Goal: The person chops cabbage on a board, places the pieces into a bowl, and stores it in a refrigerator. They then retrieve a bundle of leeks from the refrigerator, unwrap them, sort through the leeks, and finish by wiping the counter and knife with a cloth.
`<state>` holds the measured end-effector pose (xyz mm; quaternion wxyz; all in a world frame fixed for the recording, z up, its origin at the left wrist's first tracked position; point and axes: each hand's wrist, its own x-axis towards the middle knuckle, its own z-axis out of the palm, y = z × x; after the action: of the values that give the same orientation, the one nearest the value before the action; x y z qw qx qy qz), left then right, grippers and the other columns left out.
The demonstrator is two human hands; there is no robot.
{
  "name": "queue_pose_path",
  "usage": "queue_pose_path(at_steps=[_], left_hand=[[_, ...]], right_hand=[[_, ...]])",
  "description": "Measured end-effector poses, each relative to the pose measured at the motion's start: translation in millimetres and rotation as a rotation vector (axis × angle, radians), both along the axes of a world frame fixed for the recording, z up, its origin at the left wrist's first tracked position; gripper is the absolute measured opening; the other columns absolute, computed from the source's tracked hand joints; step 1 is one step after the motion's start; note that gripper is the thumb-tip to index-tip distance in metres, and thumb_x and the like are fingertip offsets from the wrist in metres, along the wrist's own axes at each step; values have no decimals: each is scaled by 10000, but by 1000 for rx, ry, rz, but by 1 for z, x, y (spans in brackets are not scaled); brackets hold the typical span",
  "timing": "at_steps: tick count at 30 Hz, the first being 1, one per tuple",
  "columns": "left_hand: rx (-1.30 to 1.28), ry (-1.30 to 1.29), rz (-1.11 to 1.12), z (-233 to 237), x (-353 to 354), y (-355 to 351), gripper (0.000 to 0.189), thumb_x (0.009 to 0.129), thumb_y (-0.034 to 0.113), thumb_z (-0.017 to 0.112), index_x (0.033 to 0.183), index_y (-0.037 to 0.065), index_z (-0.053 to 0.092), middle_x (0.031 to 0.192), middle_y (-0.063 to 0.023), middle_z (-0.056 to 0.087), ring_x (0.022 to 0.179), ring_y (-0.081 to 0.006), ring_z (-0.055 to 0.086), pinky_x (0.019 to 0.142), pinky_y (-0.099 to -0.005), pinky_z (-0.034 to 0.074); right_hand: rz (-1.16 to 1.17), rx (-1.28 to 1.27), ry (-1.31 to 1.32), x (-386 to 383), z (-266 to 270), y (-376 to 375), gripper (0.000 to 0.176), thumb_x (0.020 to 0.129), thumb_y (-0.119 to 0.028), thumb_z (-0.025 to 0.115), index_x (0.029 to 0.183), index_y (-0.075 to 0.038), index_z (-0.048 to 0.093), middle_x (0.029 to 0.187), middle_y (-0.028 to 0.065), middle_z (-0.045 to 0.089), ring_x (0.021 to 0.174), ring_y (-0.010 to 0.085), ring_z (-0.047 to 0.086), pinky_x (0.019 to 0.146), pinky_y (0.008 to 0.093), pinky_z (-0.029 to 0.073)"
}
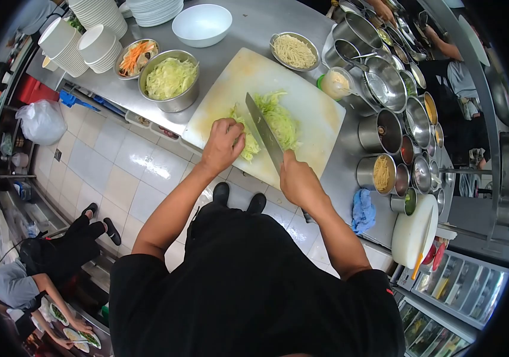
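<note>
— What is the left hand (223,144) doing?

— It is curled, knuckles up, with the fingertips pressed down on the near edge of the shredded cabbage (278,119), pinning it to the cutting board (248,74).

— And the right hand (299,178)?

— Closed in a fist around the handle of a knife (264,132); the handle itself is hidden inside the grip. The long blade runs forward from that hand and passes just beside the left hand's fingers, its far end lying across the cabbage.

— Where does the cabbage sit, then?

— In a pale green heap just ahead of both hands, mostly on the far side of the blade, with a smaller bit under the left fingers.

— What else is close?

— Beyond the left hand and out to its outer side, a steel bowl (171,80) full of shredded cabbage stands on the table (254,24), touching the board's edge. Farther out is a shallow dish of carrot strips (136,56). Well ahead of the right hand sits a dish of noodles (294,50). Outward of the right hand, steel pots (379,131) crowd the table, and a blue cloth (362,211) lies near that wrist.

— Anyone else about?

— A person crouches on the floor (117,172) well behind the left arm.
</note>
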<state>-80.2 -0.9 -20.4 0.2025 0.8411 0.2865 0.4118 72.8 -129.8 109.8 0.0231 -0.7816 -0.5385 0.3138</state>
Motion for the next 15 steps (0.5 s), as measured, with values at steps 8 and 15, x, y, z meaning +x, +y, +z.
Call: queue_pose_path(at_steps=[8, 15], left_hand=[[-40, 37, -16, -3, 0, 1, 255, 767, 15, 607, 1020, 28, 578, 1005, -164, 511, 935, -343, 490, 815, -407, 433], [-58, 28, 18, -5, -2, -1, 258, 757, 1, 601, 1011, 25, 566, 991, -168, 504, 929, -345, 493, 808, -412, 433]], right_hand=[[84, 28, -8, -18, -29, 12, 192, 933, -116, 413, 980, 71, 406, 771, 363, 585, 745, 520, 584, 706, 559, 443], [67, -66, -31, -8, 4, 21, 197, 825, 11, 393, 1006, 80, 429, 849, 375, 596, 828, 499, 609, 767, 540, 466]])
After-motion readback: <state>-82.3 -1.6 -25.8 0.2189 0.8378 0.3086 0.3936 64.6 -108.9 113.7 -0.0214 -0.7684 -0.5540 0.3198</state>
